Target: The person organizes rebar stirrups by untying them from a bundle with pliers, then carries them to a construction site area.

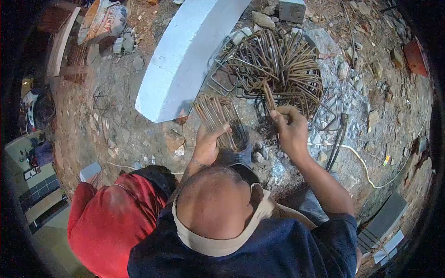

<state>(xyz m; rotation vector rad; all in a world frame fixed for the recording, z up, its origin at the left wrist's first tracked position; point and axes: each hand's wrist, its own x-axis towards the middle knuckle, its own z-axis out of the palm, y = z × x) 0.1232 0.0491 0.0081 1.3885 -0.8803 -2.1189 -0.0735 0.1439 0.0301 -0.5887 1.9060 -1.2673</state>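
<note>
Fingers [218, 132] of the left hand [207, 144] are curling tight around a bundle of bent rebar stirrups [217, 116], gripping it at its near end while the rods are fanning up and away from the palm. Just to the right of them, the right hand [291, 132] is pinching a single stirrup [269, 95] between thumb and fingertips, its lower end held and its upper end reaching into the big pile of stirrups [278, 65] lying on the rubble ground [371, 92] just beyond. These pieces are looking rusty brown, thin and bent into rectangular loops, tangled together in the heap. They are probably stiff and fairly heavy in a bunch, rough rather than slippery, and likely to snag on each other, so taking hold along a straight side seems safest. Left of the fingers, a pale concrete slab [185, 55] is lying.
</note>
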